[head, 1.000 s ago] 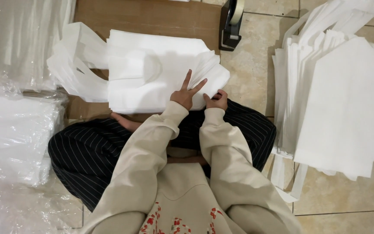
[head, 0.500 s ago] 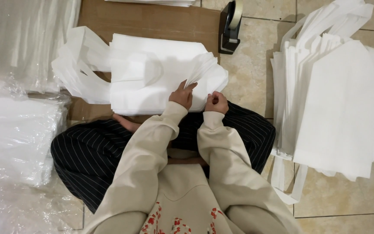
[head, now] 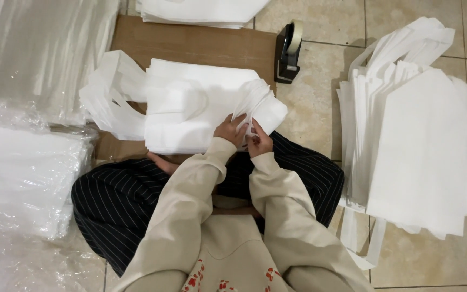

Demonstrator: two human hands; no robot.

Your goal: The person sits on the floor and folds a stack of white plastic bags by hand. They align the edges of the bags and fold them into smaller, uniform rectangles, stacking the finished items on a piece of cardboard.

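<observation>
A stack of white fabric bags (head: 195, 103) lies on a brown board (head: 190, 40) in front of my crossed legs, its handles spread out to the left. Both hands are at the stack's near right corner. My left hand (head: 231, 128) pinches the fanned bag edges there. My right hand (head: 259, 143) grips the same bunch of edges from the right, close against the left hand.
A black tape dispenser (head: 289, 51) stands on the tiled floor beyond the stack's right corner. A tall pile of white bags (head: 417, 140) lies to the right. Clear plastic packs of white material (head: 22, 178) fill the left side. More white sheets (head: 201, 11) lie at the top.
My left hand's spread fingers have closed on the bag edges. Both hands have drawn together at the stack's corner, lifting and fanning the edges.
</observation>
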